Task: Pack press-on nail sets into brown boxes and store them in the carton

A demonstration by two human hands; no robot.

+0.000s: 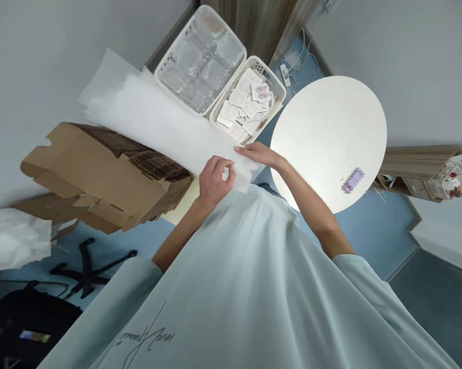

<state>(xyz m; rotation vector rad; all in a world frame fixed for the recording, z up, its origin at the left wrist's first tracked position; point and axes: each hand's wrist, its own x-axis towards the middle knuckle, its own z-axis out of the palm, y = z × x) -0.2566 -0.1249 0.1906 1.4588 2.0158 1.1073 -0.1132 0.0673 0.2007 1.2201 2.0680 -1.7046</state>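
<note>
A stack of thin white paper sheets (154, 115) lies across the work surface, running from upper left to the near edge. My left hand (214, 180) pinches the near corner of the sheets between thumb and fingers. My right hand (258, 152) rests flat on the sheets' near right edge, fingers pressing down. Beside the paper sits a pile of flattened brown cardboard boxes (100, 171).
Two white plastic baskets stand behind the paper: one with clear plastic trays (200, 59), one with leaflets and blister packs (248, 100). A round white table (328, 138) is at right with a small object on it. A chair base (86, 266) stands on the blue floor.
</note>
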